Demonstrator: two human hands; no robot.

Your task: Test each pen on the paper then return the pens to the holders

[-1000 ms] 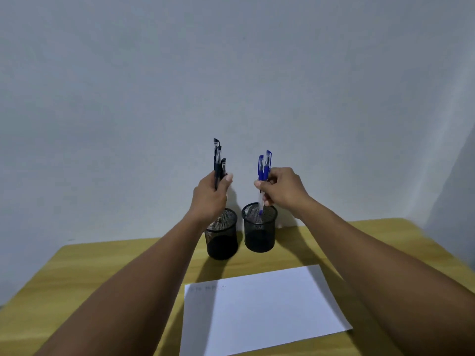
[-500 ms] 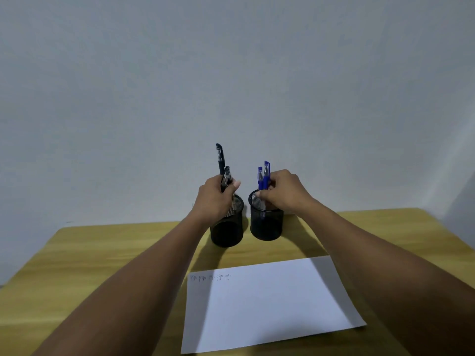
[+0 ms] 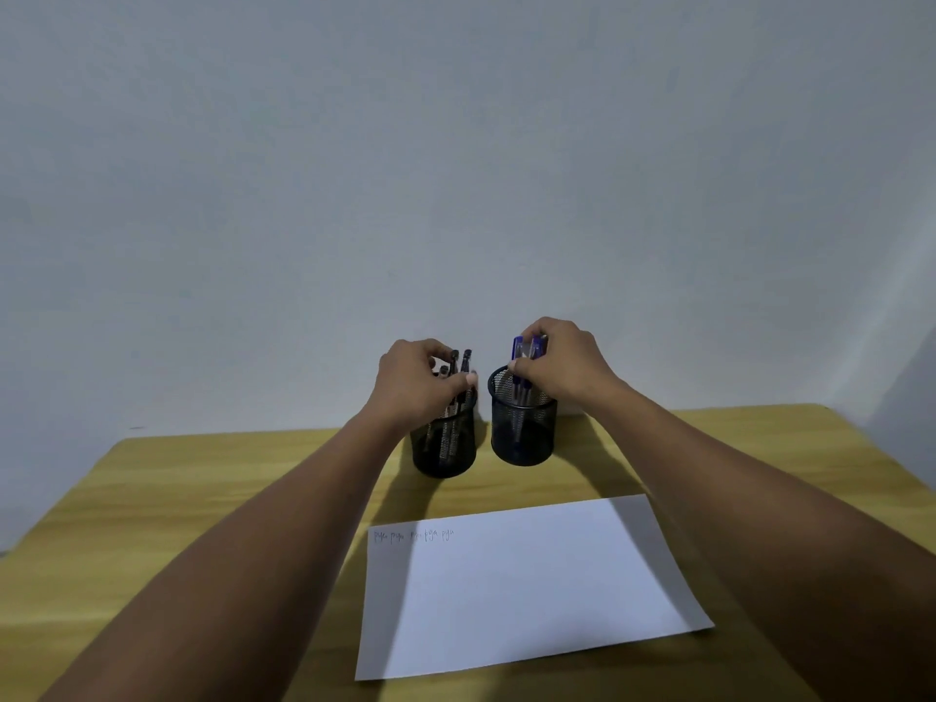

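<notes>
Two black mesh holders stand side by side at the back of the wooden table. My left hand grips the tops of several black pens standing inside the left holder. My right hand pinches the blue pens by their caps, their lower ends down in the right holder. A white sheet of paper lies in front of the holders, with a short row of small scribbles near its top left corner.
The wooden table ends against a plain pale wall right behind the holders. Bare wood lies to the left and right of the paper. My forearms stretch over the table on both sides of the sheet.
Both hands have come down with their pens. The black pens and the blue pens, held above the holders a second ago, now stand inside them.
</notes>
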